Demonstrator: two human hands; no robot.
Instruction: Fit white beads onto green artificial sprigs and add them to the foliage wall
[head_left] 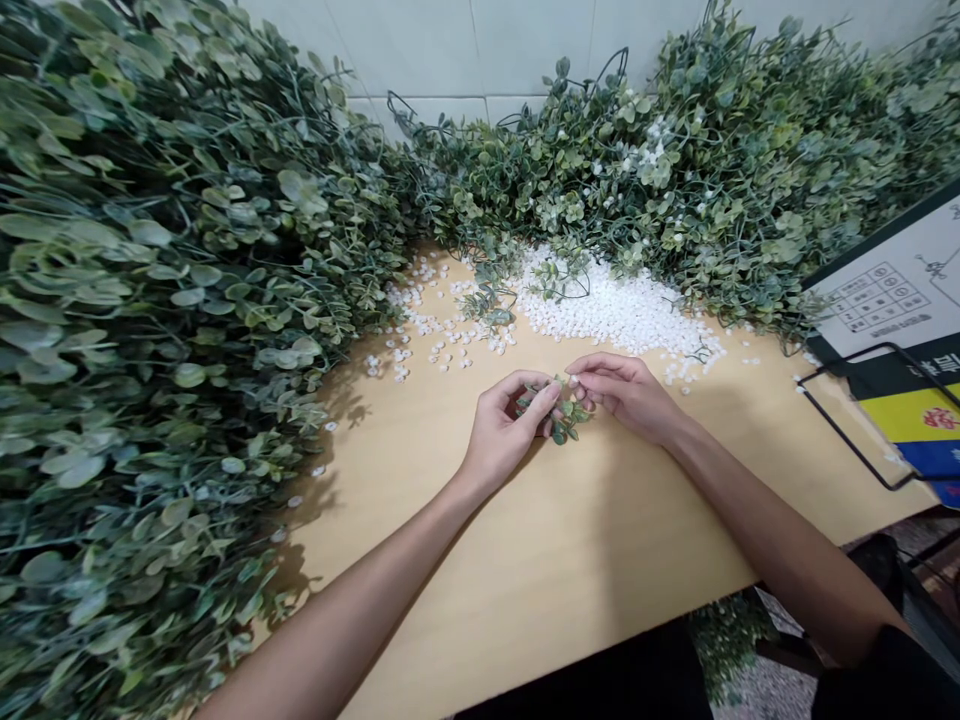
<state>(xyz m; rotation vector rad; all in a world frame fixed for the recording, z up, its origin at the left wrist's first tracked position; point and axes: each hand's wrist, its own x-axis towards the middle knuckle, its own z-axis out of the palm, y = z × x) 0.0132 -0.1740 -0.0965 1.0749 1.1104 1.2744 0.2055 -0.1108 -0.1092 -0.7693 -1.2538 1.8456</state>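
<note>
My left hand is closed around a small sprig of artificial green leaves, its thumb pressed along the stem. Close beside it, my right hand pinches a small white bead between thumb and fingertips, right at the sprig's edge. Whether the bead touches the sprig I cannot tell. Beyond both hands lies a wide heap of small white beads, thinning out into loose ones toward the left. A few leafy sprigs rest among the beads.
A tall pile of artificial foliage covers the table's left side. More foliage lines the back against a tiled wall. At the right stand a printed box and a black wire frame. The wooden table's front edge is near my body.
</note>
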